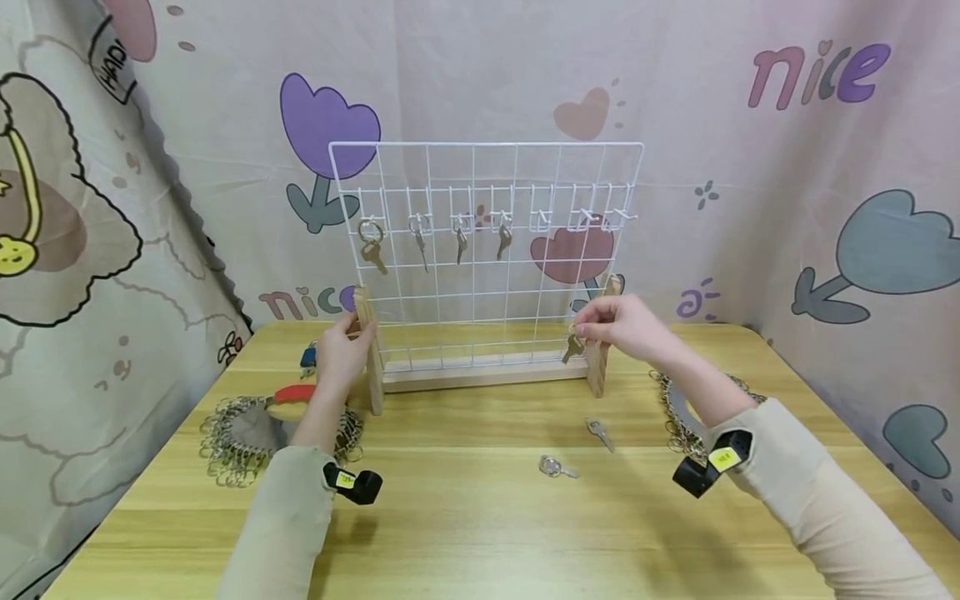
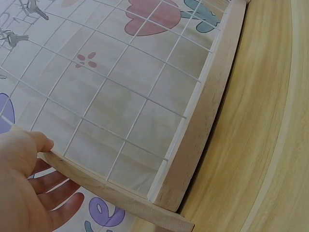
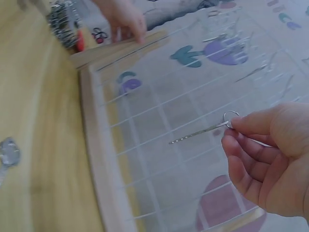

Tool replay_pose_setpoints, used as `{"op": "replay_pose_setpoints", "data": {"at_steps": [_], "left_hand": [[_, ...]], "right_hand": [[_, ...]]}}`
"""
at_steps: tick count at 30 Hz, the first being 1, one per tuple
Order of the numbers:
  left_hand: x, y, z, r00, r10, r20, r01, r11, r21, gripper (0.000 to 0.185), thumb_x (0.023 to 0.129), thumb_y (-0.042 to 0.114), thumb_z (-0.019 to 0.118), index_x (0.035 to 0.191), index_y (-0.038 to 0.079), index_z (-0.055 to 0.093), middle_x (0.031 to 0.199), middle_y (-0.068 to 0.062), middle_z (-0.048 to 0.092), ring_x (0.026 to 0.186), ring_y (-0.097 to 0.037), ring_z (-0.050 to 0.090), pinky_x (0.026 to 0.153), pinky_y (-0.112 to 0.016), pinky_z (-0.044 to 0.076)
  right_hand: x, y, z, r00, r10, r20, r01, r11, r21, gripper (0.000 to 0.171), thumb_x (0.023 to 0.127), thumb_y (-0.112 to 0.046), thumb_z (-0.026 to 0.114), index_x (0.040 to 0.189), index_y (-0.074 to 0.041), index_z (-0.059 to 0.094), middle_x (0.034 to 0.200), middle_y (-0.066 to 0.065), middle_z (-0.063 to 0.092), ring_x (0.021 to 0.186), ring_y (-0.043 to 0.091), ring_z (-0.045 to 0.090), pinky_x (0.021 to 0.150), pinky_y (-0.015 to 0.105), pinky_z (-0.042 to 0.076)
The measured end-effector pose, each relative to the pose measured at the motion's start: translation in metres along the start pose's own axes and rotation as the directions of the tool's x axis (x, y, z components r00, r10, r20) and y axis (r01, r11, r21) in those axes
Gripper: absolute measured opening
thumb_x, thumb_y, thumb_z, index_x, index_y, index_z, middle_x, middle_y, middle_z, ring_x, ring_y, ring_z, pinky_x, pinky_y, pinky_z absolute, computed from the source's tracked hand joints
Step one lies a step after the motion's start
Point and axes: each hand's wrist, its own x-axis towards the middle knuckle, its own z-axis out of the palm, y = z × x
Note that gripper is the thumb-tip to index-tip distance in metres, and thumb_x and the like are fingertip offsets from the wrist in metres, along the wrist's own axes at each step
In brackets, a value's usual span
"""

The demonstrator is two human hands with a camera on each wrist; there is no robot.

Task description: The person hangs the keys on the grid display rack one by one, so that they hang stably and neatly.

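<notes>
A white wire grid rack point(image 1: 483, 143) stands on a wooden base point(image 1: 480, 380). At its left side my left hand point(image 1: 341, 354) grips the wooden upright point(image 2: 96, 181), thumb on one face and fingers behind. My right hand point(image 1: 626, 325) pinches a small ring point(image 3: 231, 115) between thumb and forefinger, and a key point(image 3: 198, 132) dangles from it before the grid's lower right. On the hooks to the left hang several keys, among them a brass-coloured key point(image 1: 373, 255) and a thin key point(image 1: 504, 242). Hooks point(image 1: 585, 218) on the right side hold no keys.
Two loose keys lie on the table in front of the rack: one key point(image 1: 599, 433) nearer it, another key with a ring point(image 1: 553, 467). Bunches of metal rings lie at left point(image 1: 236, 437) and right point(image 1: 678, 425), beside a red item point(image 1: 294, 393) and blue padlock point(image 1: 308, 357).
</notes>
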Motion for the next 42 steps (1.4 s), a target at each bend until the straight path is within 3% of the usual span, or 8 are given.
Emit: {"op": "replay_pose_setpoints", "data": {"at_steps": [9, 18, 30, 36, 42], "left_hand": [[0.000, 0.001, 0.000, 1.000, 0.009, 0.001, -0.009, 1.000, 0.008, 0.049, 0.095, 0.026, 0.050, 0.135, -0.001, 0.044, 0.126, -0.023, 0.053, 0.114, -0.037, 0.052, 0.094, -0.046, 0.043], [0.000, 0.000, 0.000, 1.000, 0.009, -0.002, -0.009, 1.000, 0.002, 0.049, 0.095, 0.026, 0.051, 0.135, -0.001, 0.044, 0.126, -0.023, 0.053, 0.114, -0.037, 0.052, 0.094, -0.046, 0.043], [0.000, 0.000, 0.000, 1.000, 0.003, 0.005, -0.003, 1.000, -0.001, 0.048, 0.095, 0.025, 0.051, 0.135, -0.001, 0.044, 0.126, -0.023, 0.052, 0.115, -0.037, 0.052, 0.094, -0.047, 0.043], [0.000, -0.002, 0.000, 1.000, 0.008, -0.004, -0.008, 1.000, 0.008, 0.047, 0.095, 0.025, 0.051, 0.134, -0.001, 0.046, 0.125, -0.023, 0.054, 0.114, -0.037, 0.052, 0.094, -0.047, 0.043], [-0.001, -0.001, 0.000, 1.000, 0.011, -0.005, -0.011, 1.000, 0.009, 0.048, 0.095, 0.025, 0.051, 0.135, -0.001, 0.045, 0.126, -0.023, 0.053, 0.114, -0.038, 0.052, 0.093, -0.048, 0.043]], "right_hand": [[0.008, -0.032, -0.024, 0.999, -0.016, -0.045, 0.016, 1.000, 0.002, 0.015, 0.089, -0.009, 0.061, 0.096, 0.004, 0.064, 0.075, 0.005, 0.062, 0.066, 0.014, 0.057, 0.063, 0.027, 0.050], [0.022, -0.059, -0.031, 0.987, -0.065, -0.147, 0.073, 0.996, 0.050, 0.016, 0.089, -0.010, 0.062, 0.096, 0.005, 0.064, 0.072, 0.006, 0.061, 0.063, 0.015, 0.056, 0.057, 0.024, 0.048], [0.039, -0.076, -0.028, 0.962, -0.085, -0.258, 0.116, 0.987, 0.109, 0.016, 0.088, -0.009, 0.062, 0.094, 0.005, 0.063, 0.071, 0.008, 0.061, 0.061, 0.012, 0.055, 0.052, 0.021, 0.048], [0.046, -0.079, -0.026, 0.951, -0.097, -0.292, 0.130, 0.987, 0.096, 0.013, 0.088, -0.007, 0.061, 0.092, 0.005, 0.062, 0.067, 0.004, 0.061, 0.059, 0.009, 0.055, 0.054, 0.021, 0.048], [0.049, -0.080, -0.026, 0.943, -0.107, -0.315, 0.146, 0.984, 0.103, 0.013, 0.089, -0.006, 0.059, 0.092, 0.006, 0.062, 0.069, 0.008, 0.060, 0.060, 0.011, 0.054, 0.057, 0.022, 0.049]]}}
